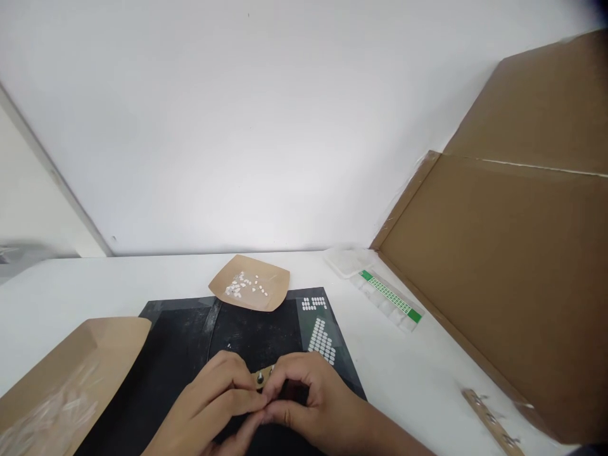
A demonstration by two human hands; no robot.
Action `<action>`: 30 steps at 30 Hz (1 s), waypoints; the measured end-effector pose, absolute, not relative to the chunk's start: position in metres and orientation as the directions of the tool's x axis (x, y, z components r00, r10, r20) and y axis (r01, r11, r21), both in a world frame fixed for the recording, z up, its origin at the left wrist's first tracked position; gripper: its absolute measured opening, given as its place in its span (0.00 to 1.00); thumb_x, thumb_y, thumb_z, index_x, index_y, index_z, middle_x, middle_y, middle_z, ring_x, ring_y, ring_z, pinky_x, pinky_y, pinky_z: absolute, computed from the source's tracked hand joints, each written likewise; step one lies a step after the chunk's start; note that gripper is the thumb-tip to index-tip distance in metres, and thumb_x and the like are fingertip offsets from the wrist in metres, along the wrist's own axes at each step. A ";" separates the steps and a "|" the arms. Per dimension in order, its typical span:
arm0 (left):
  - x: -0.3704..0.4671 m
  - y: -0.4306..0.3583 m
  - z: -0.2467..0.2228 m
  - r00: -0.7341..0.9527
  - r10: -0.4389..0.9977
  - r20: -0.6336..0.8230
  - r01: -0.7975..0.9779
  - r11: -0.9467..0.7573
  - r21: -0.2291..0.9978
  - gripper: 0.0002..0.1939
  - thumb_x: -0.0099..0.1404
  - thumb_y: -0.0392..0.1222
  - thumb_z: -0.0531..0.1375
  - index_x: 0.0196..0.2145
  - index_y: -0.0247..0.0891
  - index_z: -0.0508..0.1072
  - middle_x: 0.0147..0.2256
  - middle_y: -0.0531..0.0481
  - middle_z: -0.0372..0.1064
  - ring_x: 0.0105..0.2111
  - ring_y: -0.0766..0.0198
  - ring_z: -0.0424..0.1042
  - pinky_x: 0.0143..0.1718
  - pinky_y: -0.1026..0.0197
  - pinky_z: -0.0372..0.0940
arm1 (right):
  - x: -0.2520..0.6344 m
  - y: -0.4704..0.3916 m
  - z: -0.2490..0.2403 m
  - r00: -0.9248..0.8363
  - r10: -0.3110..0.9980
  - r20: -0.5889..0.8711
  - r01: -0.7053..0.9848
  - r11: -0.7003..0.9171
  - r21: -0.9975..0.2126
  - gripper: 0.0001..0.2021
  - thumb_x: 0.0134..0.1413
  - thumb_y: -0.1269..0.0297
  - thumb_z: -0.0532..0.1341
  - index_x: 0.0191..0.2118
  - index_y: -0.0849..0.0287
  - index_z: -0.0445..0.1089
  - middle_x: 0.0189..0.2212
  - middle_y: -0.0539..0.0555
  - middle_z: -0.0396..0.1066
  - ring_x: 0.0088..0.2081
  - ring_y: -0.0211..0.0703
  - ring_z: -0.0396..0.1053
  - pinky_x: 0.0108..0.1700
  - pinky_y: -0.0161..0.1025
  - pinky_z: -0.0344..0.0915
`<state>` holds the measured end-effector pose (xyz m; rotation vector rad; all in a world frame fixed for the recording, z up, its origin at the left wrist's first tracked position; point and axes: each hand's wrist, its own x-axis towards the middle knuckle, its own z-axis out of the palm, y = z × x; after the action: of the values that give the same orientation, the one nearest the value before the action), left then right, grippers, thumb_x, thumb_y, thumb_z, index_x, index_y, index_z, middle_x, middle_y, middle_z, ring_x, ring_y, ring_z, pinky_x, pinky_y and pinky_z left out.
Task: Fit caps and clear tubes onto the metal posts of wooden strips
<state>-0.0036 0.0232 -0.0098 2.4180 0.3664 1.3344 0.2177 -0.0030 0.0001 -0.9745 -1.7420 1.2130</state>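
Left hand: your left hand (216, 396) pinches the brown strip (264, 376).
Right hand: your right hand (308, 396) clamps its 3 o'clock end.
Under them: black mat (175, 354) on the bench (408, 373).
12 o'clock: paper tray (273, 292) of white pieces (240, 285).

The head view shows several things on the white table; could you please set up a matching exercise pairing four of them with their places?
Things:
1. small brown strip
2. paper tray of white bits
3. green-and-white strip
4. sheet of white dots

Places:
A. on the white table, beside the big cardboard panel
B. at the far edge of the black mat
C. on the mat's right part, just beyond the hands
D. pinched between the left hand and right hand

Pairs: 1-D, 2-B, 3-A, 4-C
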 end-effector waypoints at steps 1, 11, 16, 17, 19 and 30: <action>-0.005 0.023 -0.008 0.531 0.405 0.745 0.065 -0.895 0.440 0.10 0.72 0.25 0.59 0.47 0.35 0.74 0.35 0.45 0.70 0.35 0.61 0.70 0.36 0.61 0.71 | 0.218 -0.003 0.000 -0.396 0.902 0.171 0.164 0.253 -0.954 0.07 0.56 0.61 0.76 0.38 0.57 0.82 0.31 0.49 0.78 0.31 0.35 0.72 0.34 0.30 0.65; -0.013 0.023 -0.008 0.606 0.588 0.536 0.141 -0.743 0.655 0.14 0.73 0.26 0.57 0.50 0.42 0.70 0.39 0.47 0.70 0.33 0.66 0.74 0.29 0.70 0.72 | 0.218 -0.002 -0.007 -0.327 0.894 0.306 0.169 0.374 -0.912 0.08 0.57 0.64 0.73 0.42 0.57 0.82 0.32 0.51 0.76 0.29 0.34 0.71 0.32 0.29 0.66; -0.010 0.017 -0.011 0.579 0.694 0.428 0.164 -0.613 0.773 0.07 0.77 0.34 0.54 0.46 0.45 0.70 0.38 0.50 0.67 0.28 0.69 0.71 0.26 0.72 0.69 | 0.219 -0.001 -0.010 -0.359 0.868 0.343 0.150 0.416 -0.897 0.13 0.54 0.59 0.76 0.42 0.58 0.81 0.32 0.51 0.76 0.28 0.34 0.69 0.31 0.30 0.66; -0.009 0.015 -0.011 0.570 0.710 0.412 0.161 -0.589 0.792 0.06 0.77 0.36 0.54 0.45 0.45 0.70 0.38 0.51 0.67 0.27 0.70 0.70 0.24 0.72 0.69 | 0.219 -0.001 -0.010 -0.368 0.859 0.355 0.161 0.435 -0.886 0.13 0.54 0.58 0.76 0.42 0.58 0.81 0.33 0.52 0.76 0.29 0.35 0.70 0.31 0.30 0.66; -0.007 0.013 -0.012 0.557 0.739 0.378 0.148 -0.536 0.831 0.06 0.78 0.38 0.54 0.45 0.45 0.70 0.39 0.51 0.66 0.25 0.72 0.68 0.22 0.73 0.68 | 0.219 0.000 -0.010 -0.384 0.837 0.390 0.193 0.486 -0.853 0.13 0.57 0.57 0.75 0.43 0.59 0.80 0.34 0.53 0.78 0.31 0.36 0.72 0.33 0.31 0.67; -0.013 0.018 -0.030 0.559 0.790 0.249 0.067 -0.343 0.937 0.09 0.78 0.43 0.57 0.49 0.47 0.76 0.40 0.51 0.70 0.18 0.77 0.67 0.17 0.75 0.68 | 0.219 0.001 -0.015 -0.511 0.659 0.552 0.340 0.745 -0.574 0.08 0.73 0.58 0.61 0.45 0.58 0.72 0.39 0.55 0.81 0.38 0.41 0.76 0.44 0.35 0.71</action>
<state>-0.0128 0.0182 -0.0296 1.7777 0.7100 0.8901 0.2188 0.0015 -0.0150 -0.7479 -2.1427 0.5094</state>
